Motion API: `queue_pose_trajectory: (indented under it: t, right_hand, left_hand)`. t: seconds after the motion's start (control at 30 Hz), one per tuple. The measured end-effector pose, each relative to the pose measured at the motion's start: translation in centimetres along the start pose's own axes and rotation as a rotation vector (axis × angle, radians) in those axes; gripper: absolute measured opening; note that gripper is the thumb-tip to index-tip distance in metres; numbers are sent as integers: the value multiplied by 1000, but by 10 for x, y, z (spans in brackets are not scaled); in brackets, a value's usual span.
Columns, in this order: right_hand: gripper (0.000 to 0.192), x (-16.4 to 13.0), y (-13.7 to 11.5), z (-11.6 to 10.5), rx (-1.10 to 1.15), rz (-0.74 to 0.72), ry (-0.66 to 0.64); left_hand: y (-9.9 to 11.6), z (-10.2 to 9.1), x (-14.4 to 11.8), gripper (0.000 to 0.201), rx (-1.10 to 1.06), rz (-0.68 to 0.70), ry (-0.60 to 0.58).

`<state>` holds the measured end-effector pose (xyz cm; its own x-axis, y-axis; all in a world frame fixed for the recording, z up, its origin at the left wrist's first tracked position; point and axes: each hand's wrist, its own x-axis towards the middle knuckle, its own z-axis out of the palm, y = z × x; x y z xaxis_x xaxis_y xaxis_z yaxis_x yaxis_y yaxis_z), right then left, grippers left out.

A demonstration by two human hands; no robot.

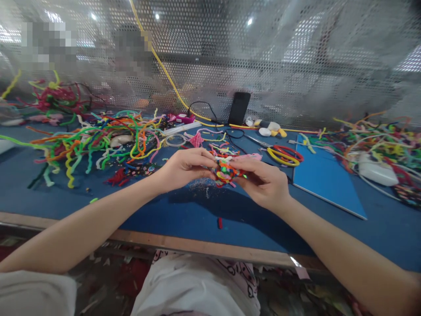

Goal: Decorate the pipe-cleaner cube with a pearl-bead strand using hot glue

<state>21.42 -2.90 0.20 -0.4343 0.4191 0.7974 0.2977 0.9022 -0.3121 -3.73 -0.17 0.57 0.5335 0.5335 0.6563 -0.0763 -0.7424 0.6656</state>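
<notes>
I see my left hand [186, 169] and right hand [263, 182] pinching a multicoloured pipe-cleaner bundle [225, 171] between fingertips, above the blue table [184, 210]. It looks light, fuzzy, bendable (wiry inside, I judge); best gripped at its edges.

Pipe-cleaner bundle [226, 171] between both hands, above table [184, 210]

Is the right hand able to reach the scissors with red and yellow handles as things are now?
Probably yes, but not at once: the scissors with red and yellow handles lie just beyond the right hand with bare blue table between; however, both hands hold the multicoloured pipe-cleaner bundle.
</notes>
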Motion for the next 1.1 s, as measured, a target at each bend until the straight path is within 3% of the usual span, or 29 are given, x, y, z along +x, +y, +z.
queue_pose_trajectory:
  t: [0.17,0.33,0.57,0.87,1.1]
  right_hand:
    - [38,1,-2,-2,-75,-35,-41]
    - [37,2,-4,-3,-107,-35,-63]
    - [37,1,0,-1,-119,-54,-130]
    - [33,-1,3,5,-147,51,-116]
    - [32,-1,4,9,-112,174,-128]
  left_hand:
    - [4,4,1,9,-20,-125,52]
    - [11,11,0,26,-255,-368,155]
    - [8,18,-1,29,-311,-520,256]
    - [-1,27,-3,28,-396,-595,401]
    - [0,30,-4,26,-406,-650,413]
